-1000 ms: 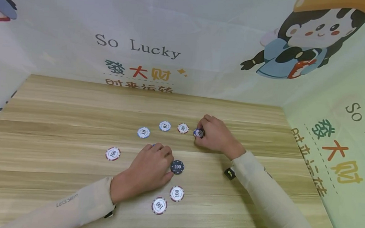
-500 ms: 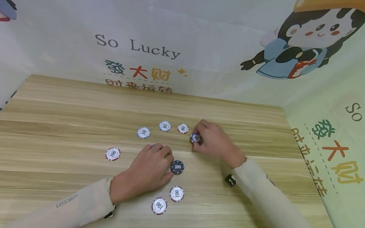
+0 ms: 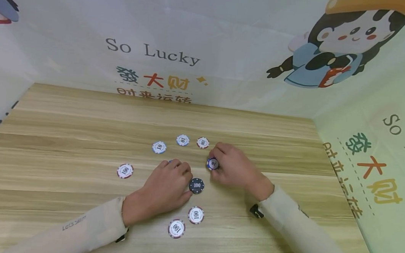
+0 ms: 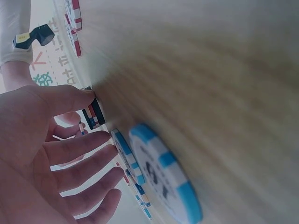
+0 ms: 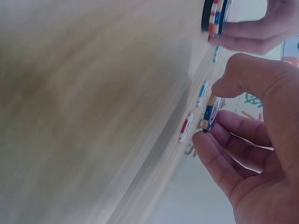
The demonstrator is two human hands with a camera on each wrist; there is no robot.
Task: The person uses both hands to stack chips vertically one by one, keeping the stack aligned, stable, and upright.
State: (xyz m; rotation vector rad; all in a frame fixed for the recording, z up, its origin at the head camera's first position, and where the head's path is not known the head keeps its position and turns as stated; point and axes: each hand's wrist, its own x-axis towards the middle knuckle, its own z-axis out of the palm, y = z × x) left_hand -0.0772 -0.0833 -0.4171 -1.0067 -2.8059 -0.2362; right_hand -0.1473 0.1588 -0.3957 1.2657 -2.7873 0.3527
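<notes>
My right hand (image 3: 236,166) pinches a blue-edged poker chip (image 3: 212,163) marked 10 between thumb and fingers. In the right wrist view that chip (image 5: 211,112) is tilted on edge, above the tabletop. Lower left of it, my left hand (image 3: 165,183) holds a small stack of poker chips (image 3: 197,186) between thumb and index finger. A black chip marked 100 tops this stack. Seen from the left wrist, the stack (image 4: 94,109) has red, blue and black edges, and the thumb lies against it. Light-blue chips (image 4: 164,175) stand close to the left fingertips.
White chips lie loose on the wooden table (image 3: 68,127): a red-edged 100 (image 3: 125,171) at left, light-blue 10s (image 3: 159,147) and a red-edged 100 (image 3: 203,142) behind, and two 100s (image 3: 196,215) in front. A printed cloth wall (image 3: 227,47) encloses the table's back and sides.
My right hand has moved toward the front and slightly left with the blue-edged chip, nearing the stack. The left hand and loose chips have stayed put.
</notes>
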